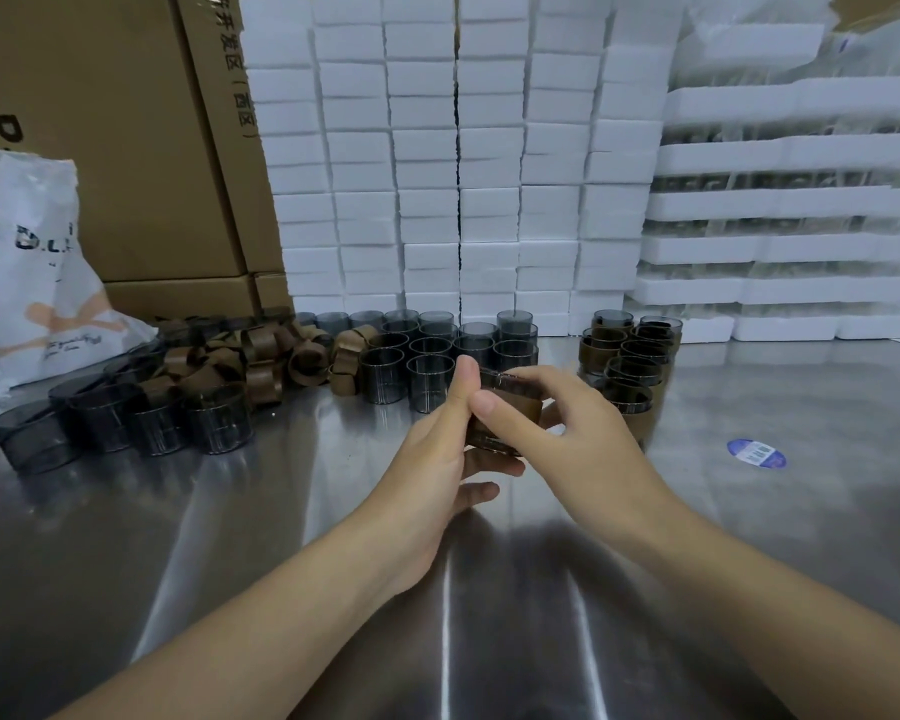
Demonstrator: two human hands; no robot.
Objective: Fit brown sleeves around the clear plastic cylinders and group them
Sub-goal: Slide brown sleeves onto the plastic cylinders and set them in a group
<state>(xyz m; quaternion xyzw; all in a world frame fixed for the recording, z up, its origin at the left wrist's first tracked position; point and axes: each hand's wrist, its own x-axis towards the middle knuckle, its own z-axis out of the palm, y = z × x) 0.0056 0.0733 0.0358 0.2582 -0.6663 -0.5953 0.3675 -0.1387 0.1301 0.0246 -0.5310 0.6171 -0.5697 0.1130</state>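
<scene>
Both hands hold one clear cylinder [510, 402] with a brown sleeve around it, above the steel table's middle. My left hand [437, 449] grips it from the left, thumb up along its side. My right hand [578, 423] curls over its top and right side. Bare clear cylinders [427, 350] stand in a cluster just behind the hands. More bare cylinders [152, 418] sit at the left. Loose brown sleeves [250, 356] lie in a heap at the back left. Sleeved cylinders [630, 356] stand grouped at the right.
The steel table [281, 511] carries a round blue sticker [756, 453] at the right. White foam boxes [458, 163] are stacked high behind the cylinders. Cardboard cartons [126, 148] and a white plastic bag [37, 283] stand at the back left.
</scene>
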